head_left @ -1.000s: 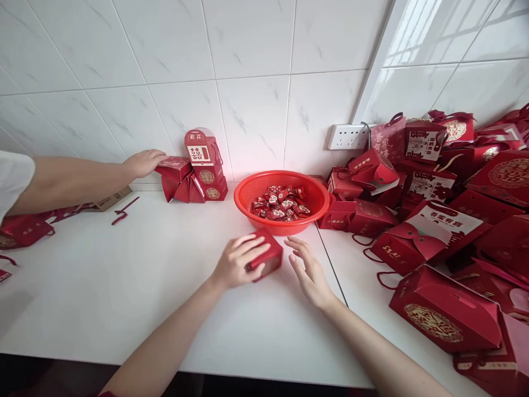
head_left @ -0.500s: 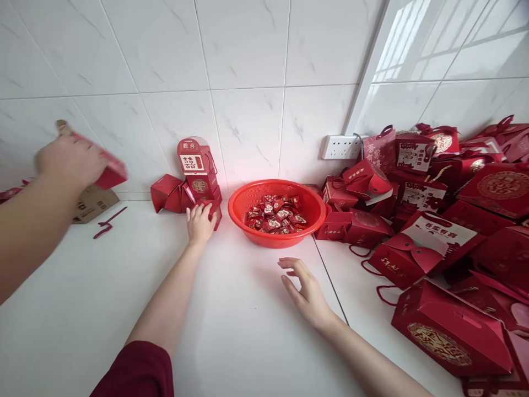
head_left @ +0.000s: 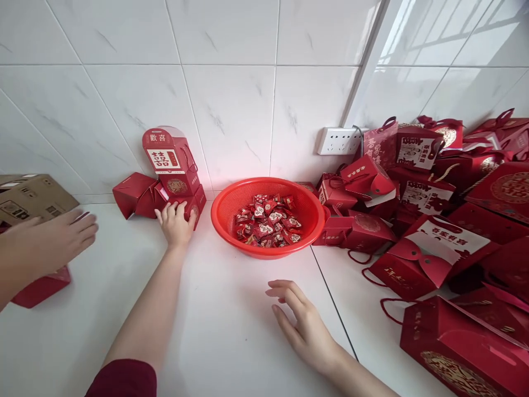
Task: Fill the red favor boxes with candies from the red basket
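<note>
My left hand (head_left: 177,223) rests on the front of a low red gift box (head_left: 198,208), its fingers spread over the cardboard. Standing against the wall there is a taller red candy box (head_left: 176,165) with a rounded top flap and a white label. To the left, touching this group, a red box (head_left: 134,196) lies tipped on its side. My right hand (head_left: 303,320) hovers over the counter with fingers apart and slightly bent, holding nothing. Beyond it sits a red plastic basket (head_left: 223,234) with many wrapped candies (head_left: 268,220) inside.
At the left edge, another person's hand (head_left: 53,237) is above a red box (head_left: 41,286), near a brown cardboard box (head_left: 37,196). A large heap of red gift boxes (head_left: 433,248) with cord handles covers the right side. A power strip (head_left: 339,141) is on the tiled wall.
The view has shifted, so the boxes at my left hand appear further left. The other person's hand has come down towards the counter with the red box. Both my hands keep nearly the same pose.
</note>
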A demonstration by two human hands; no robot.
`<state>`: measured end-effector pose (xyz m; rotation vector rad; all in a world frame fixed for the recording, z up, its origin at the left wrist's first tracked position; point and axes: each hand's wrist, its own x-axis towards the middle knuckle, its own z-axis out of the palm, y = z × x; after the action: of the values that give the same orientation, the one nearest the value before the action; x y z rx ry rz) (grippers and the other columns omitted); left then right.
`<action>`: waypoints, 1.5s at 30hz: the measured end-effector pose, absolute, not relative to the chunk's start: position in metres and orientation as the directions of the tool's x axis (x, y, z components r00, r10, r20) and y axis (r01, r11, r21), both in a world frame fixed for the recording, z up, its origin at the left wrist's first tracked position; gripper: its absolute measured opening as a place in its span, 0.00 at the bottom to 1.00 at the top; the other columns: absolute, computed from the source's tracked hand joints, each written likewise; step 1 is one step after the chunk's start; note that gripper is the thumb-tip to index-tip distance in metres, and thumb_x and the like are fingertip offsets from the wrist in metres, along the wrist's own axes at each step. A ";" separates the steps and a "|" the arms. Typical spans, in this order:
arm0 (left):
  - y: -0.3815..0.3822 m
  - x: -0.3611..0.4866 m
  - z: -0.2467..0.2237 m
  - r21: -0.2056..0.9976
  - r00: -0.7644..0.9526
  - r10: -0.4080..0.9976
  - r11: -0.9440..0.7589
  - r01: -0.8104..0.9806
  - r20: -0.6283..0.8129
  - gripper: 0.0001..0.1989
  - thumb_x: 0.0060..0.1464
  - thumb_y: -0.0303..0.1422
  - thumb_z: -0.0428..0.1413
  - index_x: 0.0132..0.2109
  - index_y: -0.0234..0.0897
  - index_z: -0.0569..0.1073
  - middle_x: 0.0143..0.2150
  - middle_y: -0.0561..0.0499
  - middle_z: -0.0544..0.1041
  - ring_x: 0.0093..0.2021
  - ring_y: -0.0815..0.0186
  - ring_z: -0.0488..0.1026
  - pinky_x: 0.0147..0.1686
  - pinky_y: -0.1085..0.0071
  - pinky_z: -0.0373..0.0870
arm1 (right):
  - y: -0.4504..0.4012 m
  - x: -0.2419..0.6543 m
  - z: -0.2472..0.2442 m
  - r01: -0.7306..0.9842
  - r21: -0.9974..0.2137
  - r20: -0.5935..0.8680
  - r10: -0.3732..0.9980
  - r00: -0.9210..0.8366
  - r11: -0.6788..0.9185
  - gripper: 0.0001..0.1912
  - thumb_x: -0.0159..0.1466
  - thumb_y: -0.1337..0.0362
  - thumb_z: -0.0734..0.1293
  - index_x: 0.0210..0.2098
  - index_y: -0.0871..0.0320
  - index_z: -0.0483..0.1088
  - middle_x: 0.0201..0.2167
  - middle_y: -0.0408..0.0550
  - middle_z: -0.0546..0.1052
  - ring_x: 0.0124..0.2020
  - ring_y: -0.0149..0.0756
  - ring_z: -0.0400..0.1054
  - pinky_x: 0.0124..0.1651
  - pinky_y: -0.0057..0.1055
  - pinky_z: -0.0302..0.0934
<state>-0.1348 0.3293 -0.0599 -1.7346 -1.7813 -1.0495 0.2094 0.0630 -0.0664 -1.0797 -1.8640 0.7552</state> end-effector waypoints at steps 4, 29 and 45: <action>0.328 -0.137 -0.058 0.230 -0.094 0.652 -0.125 0.965 0.752 0.22 0.62 0.38 0.51 0.58 0.32 0.72 0.63 0.35 0.69 0.72 0.47 0.51 0.70 0.40 0.37 | 0.063 0.208 -0.063 0.399 -0.789 0.369 0.880 -0.299 0.467 0.16 0.70 0.70 0.58 0.54 0.49 0.66 0.56 0.53 0.70 0.55 0.42 0.70 0.54 0.43 0.71; 0.098 0.009 0.120 0.330 0.655 0.623 -0.783 0.528 0.428 0.13 0.61 0.43 0.56 0.50 0.50 0.79 0.50 0.55 0.81 0.50 0.58 0.78 0.49 0.67 0.76 | 0.156 0.323 0.061 0.840 -0.474 0.108 0.930 0.352 -0.263 0.23 0.73 0.59 0.52 0.62 0.61 0.64 0.52 0.64 0.77 0.53 0.53 0.72 0.51 0.45 0.65; 0.089 0.023 0.103 0.334 0.742 0.655 -0.738 0.587 0.144 0.15 0.68 0.34 0.44 0.49 0.45 0.75 0.56 0.55 0.77 0.54 0.63 0.74 0.54 0.69 0.68 | 0.064 0.312 0.115 0.777 -0.482 0.001 0.887 -0.461 0.405 0.14 0.66 0.58 0.64 0.27 0.57 0.74 0.24 0.41 0.75 0.25 0.31 0.66 0.30 0.28 0.55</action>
<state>0.0234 0.0889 0.1029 -3.1791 -1.1581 -0.4363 0.3118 0.0641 0.1146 -1.4602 -2.4060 0.6173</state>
